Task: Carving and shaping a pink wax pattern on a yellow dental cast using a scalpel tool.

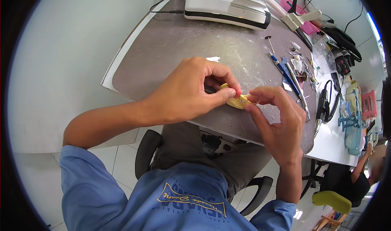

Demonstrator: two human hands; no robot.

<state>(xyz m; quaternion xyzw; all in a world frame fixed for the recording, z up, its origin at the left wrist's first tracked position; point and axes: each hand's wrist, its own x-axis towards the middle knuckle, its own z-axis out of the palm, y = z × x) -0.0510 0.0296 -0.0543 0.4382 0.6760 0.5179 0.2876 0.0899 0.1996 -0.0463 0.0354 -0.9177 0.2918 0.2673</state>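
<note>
A yellow plaster dental cast is between my two hands, just above the table's near edge. My left hand reaches in from the left, its thumb and index finger pinched together over the top of the cast. What lies between those fingertips is too small to make out. My right hand is closed on the cast's right side with thumb and fingertips. A small pale bit shows on the cast between the hands. Fingers cover much of the cast.
On the grey-brown table lies a white scrap. A white machine with a ribbed hood stands at the back. Rightward are a blue pen-like tool, several small burs, a corded handpiece and a blue basket. Another person sits far right.
</note>
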